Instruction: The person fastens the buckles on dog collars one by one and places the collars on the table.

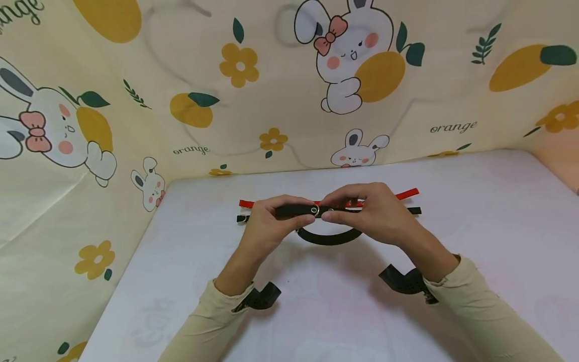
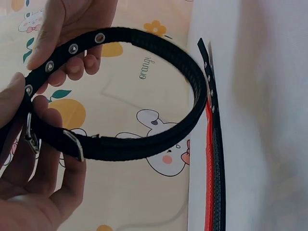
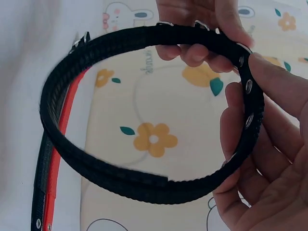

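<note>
Above the worktop (image 1: 452, 241), both hands pinch the looped black collar (image 1: 328, 236): left hand (image 1: 267, 226) beside the buckle (image 2: 32, 137), right hand (image 1: 375, 213) on the eyelet end. Judged light, flexible, best held near the buckle.

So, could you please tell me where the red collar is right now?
In the head view the red collar lies flat on the white table, just behind both hands, with a straight black collar alongside its near edge.

A black ribbed fabric collar (image 1: 328, 236) carries silver metal eyelets (image 2: 73, 48). At its twelve o'clock lie a red flat strap (image 1: 404, 194) and a black flat strap (image 1: 413, 210). The white tabletop (image 1: 475, 241) meets a cream cloth backdrop (image 1: 271, 90) printed with white rabbits, yellow oranges and flowers.
</note>
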Demonstrator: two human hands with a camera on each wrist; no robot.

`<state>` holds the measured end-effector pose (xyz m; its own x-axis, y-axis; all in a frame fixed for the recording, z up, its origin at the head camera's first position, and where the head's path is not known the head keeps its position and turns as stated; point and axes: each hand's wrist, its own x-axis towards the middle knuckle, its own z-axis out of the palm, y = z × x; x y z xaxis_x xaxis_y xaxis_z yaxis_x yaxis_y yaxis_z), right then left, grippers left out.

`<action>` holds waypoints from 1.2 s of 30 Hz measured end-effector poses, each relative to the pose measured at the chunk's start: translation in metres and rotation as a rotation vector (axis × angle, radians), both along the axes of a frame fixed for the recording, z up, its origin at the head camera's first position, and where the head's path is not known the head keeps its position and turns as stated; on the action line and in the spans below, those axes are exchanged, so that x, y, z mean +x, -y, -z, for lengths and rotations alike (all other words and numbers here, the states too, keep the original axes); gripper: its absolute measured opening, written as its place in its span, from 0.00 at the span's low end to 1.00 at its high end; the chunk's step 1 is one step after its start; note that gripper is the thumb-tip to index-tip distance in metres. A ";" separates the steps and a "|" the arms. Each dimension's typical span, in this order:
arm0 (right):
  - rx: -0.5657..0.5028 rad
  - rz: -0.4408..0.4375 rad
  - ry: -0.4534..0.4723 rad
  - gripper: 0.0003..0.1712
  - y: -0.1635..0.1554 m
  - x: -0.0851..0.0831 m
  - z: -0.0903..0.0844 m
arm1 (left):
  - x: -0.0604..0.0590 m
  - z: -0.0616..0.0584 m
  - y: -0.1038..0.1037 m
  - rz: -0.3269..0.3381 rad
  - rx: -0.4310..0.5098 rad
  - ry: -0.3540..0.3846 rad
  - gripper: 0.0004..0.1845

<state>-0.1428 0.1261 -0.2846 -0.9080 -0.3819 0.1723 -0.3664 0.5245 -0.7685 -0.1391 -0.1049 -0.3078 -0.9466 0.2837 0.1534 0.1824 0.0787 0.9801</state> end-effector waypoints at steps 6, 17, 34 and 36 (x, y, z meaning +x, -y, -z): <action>-0.030 -0.049 -0.054 0.13 0.000 -0.002 0.002 | -0.002 0.002 -0.001 0.020 -0.005 -0.016 0.12; -0.050 -0.095 -0.116 0.10 -0.002 -0.006 0.005 | -0.005 0.000 0.000 0.038 -0.025 0.009 0.41; -0.162 -0.147 0.029 0.10 -0.007 -0.010 0.004 | -0.005 -0.001 0.002 -0.117 0.084 0.124 0.18; -0.194 -0.158 0.068 0.11 -0.006 -0.009 0.004 | -0.005 -0.001 0.001 -0.118 0.093 0.121 0.18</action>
